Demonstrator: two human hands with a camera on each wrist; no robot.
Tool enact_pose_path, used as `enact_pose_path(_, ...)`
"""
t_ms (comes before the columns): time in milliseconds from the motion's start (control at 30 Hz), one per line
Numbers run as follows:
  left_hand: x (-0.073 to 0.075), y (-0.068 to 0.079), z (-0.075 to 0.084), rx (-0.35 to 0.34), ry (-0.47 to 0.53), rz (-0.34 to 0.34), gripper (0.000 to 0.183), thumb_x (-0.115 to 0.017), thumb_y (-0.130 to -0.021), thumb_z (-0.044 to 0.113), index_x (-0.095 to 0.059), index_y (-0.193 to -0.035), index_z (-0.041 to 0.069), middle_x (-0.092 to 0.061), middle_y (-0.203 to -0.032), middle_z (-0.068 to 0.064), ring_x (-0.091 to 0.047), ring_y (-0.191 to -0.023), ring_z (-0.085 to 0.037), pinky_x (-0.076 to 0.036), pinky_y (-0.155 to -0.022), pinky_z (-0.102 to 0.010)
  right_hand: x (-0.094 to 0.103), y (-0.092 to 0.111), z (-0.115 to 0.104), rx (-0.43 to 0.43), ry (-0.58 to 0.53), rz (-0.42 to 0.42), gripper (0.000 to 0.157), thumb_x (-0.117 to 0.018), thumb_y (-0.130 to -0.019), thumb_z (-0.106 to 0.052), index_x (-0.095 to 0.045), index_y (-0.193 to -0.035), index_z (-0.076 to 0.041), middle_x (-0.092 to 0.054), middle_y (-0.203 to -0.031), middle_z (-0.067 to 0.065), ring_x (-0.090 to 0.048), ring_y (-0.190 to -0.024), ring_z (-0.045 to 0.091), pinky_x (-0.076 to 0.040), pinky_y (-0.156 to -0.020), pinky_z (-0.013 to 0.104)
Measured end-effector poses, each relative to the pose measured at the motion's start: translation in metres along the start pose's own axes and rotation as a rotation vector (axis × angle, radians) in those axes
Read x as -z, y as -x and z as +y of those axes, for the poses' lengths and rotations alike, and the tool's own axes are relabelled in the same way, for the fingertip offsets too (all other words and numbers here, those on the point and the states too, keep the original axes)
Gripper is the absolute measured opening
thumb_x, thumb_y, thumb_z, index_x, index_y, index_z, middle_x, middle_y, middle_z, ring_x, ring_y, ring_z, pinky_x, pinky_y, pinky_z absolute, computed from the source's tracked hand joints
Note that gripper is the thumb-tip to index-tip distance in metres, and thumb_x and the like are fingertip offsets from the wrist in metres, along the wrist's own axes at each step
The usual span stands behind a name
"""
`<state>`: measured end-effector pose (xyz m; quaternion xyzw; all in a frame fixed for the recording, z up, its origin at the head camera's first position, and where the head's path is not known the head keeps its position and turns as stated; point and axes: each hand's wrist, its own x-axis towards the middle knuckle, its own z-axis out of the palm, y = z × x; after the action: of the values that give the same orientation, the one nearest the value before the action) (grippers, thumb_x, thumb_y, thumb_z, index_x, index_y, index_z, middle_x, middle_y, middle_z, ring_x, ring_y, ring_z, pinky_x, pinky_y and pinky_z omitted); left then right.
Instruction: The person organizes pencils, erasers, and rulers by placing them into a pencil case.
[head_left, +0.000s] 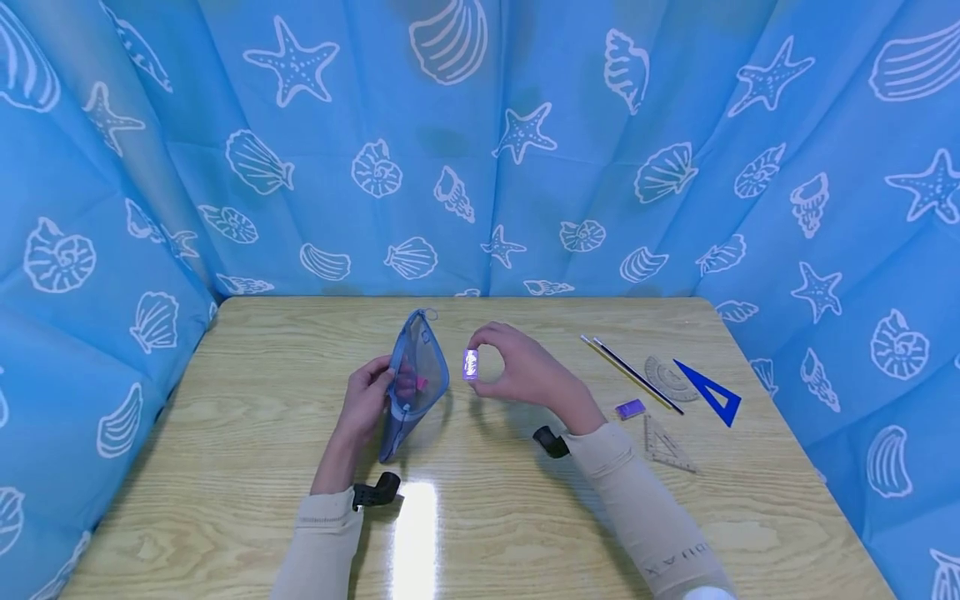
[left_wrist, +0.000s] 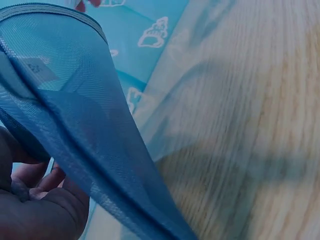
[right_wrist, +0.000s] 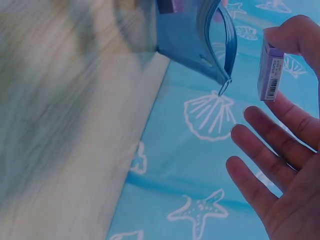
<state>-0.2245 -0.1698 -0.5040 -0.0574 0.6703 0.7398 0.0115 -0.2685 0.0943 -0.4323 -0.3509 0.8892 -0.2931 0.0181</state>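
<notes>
My left hand [head_left: 363,400] grips the side of a blue mesh zip pouch [head_left: 429,379], holding it up with its mouth spread apart. Something small and pink [head_left: 422,383] shows through the mesh. Just right of the pouch, my right hand [head_left: 528,371] pinches a small purple-wrapped eraser [head_left: 470,365] between thumb and index finger. In the right wrist view, a barcode label faces out from that eraser [right_wrist: 270,72], and the other three fingers are spread away from it. The left wrist view has the pouch [left_wrist: 95,115] partly hiding the left fingers.
On the right of the wooden table [head_left: 247,400] lie two pencils [head_left: 637,375], a clear protractor [head_left: 670,379], a blue set square [head_left: 712,394], a clear set square [head_left: 667,446] and another purple eraser [head_left: 630,409]. A blue shell-print curtain [head_left: 450,233] hangs behind.
</notes>
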Motion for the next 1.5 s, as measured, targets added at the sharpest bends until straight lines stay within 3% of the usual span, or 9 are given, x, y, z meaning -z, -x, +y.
enact_pose_path(467,0.003,-0.001,0.010,0.016,-0.062,0.027,0.033,-0.040,-0.108,0.005,-0.056,-0.133,-0.008,-0.062,-0.120,-0.023,-0.067,-0.092,-0.017,-0.058,-0.078,-0.024,0.000,-0.037,-0.020,0.002,0.150,-0.075,0.040,-0.079,-0.082,-0.034,-0.066,-0.115,-0.017,-0.063,-0.127,-0.001,-0.056,-0.126,0.020,-0.049,-0.105,0.040)
enact_pose_path(800,0.003,0.000,0.014,-0.055,-0.128,0.005,0.032,-0.040,-0.107,0.003,-0.057,-0.132,-0.010,-0.063,-0.123,-0.030,-0.069,-0.097,-0.027,-0.058,-0.081,-0.026,-0.005,-0.060,-0.020,0.017,0.228,-0.121,0.043,-0.082,-0.081,-0.034,-0.067,-0.115,-0.013,-0.064,-0.121,0.001,-0.060,-0.113,0.020,-0.052,-0.096,0.037)
enact_pose_path(1033,0.003,0.002,0.014,-0.052,-0.126,0.012,0.033,-0.040,-0.107,0.002,-0.057,-0.133,-0.010,-0.062,-0.124,-0.031,-0.069,-0.100,-0.030,-0.057,-0.081,-0.024,-0.008,-0.068,-0.023,0.031,0.281,-0.141,0.042,-0.083,-0.080,-0.034,-0.067,-0.113,-0.014,-0.064,-0.118,0.001,-0.060,-0.102,0.017,-0.052,-0.090,0.035)
enact_pose_path(1267,0.000,0.002,0.014,-0.049,-0.122,0.010,0.032,-0.041,-0.107,0.002,-0.057,-0.132,-0.011,-0.063,-0.124,-0.031,-0.069,-0.096,-0.022,-0.056,-0.079,-0.022,-0.010,-0.074,-0.026,0.033,0.297,-0.161,0.043,-0.084,-0.081,-0.034,-0.067,-0.115,-0.013,-0.065,-0.117,0.005,-0.057,-0.092,0.018,-0.051,-0.082,0.036)
enact_pose_path(1500,0.000,0.002,0.013,-0.073,-0.132,0.031,0.030,-0.044,-0.106,0.000,-0.059,-0.129,-0.011,-0.065,-0.120,-0.031,-0.067,-0.088,-0.013,-0.055,-0.077,-0.020,-0.011,-0.074,-0.026,0.029,0.254,-0.168,0.049,-0.082,-0.083,-0.033,-0.067,-0.123,-0.009,-0.064,-0.125,0.007,-0.061,-0.106,0.021,-0.052,-0.093,0.039)
